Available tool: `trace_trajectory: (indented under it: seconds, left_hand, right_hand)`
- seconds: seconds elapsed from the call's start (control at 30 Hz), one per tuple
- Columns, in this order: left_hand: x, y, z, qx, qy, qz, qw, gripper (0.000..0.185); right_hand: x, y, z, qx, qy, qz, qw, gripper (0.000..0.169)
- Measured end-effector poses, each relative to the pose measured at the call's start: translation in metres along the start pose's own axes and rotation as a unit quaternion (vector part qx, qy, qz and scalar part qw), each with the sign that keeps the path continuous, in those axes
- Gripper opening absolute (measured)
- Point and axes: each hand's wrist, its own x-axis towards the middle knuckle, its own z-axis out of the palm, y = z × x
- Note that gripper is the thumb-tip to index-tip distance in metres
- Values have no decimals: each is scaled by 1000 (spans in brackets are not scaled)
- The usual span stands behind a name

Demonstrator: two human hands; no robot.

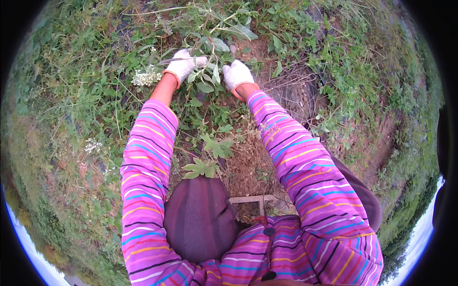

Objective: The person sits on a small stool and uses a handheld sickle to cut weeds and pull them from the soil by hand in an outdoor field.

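My left hand (pixel 183 67), in a white knit glove with an orange cuff, closes around part of a tall leafy weed (pixel 218 44) with a reddish stem. A narrow greyish strip (pixel 168 61) sticks out on that hand's left side; whether it is a leaf or a blade is unclear. Just right of the stem, my right hand (pixel 238 75) wears a matching glove with its fingers curled in. Its palm side is hidden, so what it may hold cannot be seen. Drooping leaves (pixel 204 85) hang between both hands.
White flower clusters (pixel 145 77) grow beside my left wrist. Dry twigs (pixel 286 84) lie over dark ground sheeting at right. Lobed leaves (pixel 201 168) stand before my knee (pixel 200 218). Bare soil (pixel 247 164) and a frame-like bar (pixel 250 199) lie between my legs.
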Motion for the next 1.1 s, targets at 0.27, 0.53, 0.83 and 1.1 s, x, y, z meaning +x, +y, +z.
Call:
trace_trajectory:
  seconds: [0.27, 0.53, 0.83, 1.1]
  left_hand:
    - [18, -24, 3, 37, 32, 3, 999, 42]
    - [-49, -75, -41, -181, -54, -16, 982, 39]
    - [-121, -37, -54, 16, 69, 37, 997, 60]
    - [-123, 3, 37, 513, -151, 103, 839, 39]
  right_hand:
    - [-12, -12, -5, 77, -137, 69, 985, 34]
    - [-101, 20, -70, 343, 36, 122, 931, 25]
    - [-118, 34, -101, 157, 82, 100, 979, 36]
    - [-108, 57, -86, 126, 118, 74, 982, 39]
